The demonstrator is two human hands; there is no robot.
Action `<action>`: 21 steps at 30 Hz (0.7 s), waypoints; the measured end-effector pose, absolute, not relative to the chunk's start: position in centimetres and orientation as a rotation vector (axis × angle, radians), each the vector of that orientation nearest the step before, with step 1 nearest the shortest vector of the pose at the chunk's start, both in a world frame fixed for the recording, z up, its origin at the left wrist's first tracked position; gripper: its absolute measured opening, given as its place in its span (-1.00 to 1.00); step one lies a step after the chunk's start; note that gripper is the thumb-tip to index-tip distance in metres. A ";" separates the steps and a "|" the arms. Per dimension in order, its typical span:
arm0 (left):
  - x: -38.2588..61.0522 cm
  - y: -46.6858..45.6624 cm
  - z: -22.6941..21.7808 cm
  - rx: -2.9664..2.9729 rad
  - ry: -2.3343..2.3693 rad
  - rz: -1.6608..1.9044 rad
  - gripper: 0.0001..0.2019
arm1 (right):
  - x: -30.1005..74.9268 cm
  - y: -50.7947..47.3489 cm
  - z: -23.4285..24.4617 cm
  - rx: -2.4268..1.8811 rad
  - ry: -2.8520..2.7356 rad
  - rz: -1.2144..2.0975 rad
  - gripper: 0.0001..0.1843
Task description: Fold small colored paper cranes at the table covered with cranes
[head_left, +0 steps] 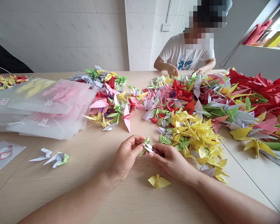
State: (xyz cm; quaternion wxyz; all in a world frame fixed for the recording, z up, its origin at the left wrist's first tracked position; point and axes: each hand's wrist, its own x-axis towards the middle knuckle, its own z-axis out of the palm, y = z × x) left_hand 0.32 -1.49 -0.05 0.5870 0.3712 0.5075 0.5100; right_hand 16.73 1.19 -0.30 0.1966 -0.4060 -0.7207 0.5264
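My left hand (127,155) pinches a small green folded paper crane (146,142) between thumb and fingers. From the other side, my right hand (171,160) is closed around a slim dark tool (158,151); its kind is mostly hidden by the fingers. A pale, whitish piece (148,147) shows where the two hands meet, against the green paper; I cannot tell whether it belongs to the tool or the crane. Just below the hands, a yellow paper crane (158,181) lies with wings spread on the wooden table (102,193).
A heap of yellow cranes (196,130) borders my right hand, with red cranes (261,90) farther right. Mixed cranes (114,109) lie ahead. Frosted plastic bags (51,124) are stacked left, near two grey cranes (58,159). Across the table, a person (185,56) handles cranes.
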 end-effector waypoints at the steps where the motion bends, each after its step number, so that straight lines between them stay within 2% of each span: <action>1: 0.3 -1.5 0.0 0.864 1.184 1.191 -0.88 | 16.7 1.2 -0.3 -1.137 -2.018 1.473 -0.66; 21: 0.3 -1.4 -0.6 0.855 1.128 1.218 -0.89 | 16.8 1.1 -0.3 -1.152 -1.988 1.542 -0.62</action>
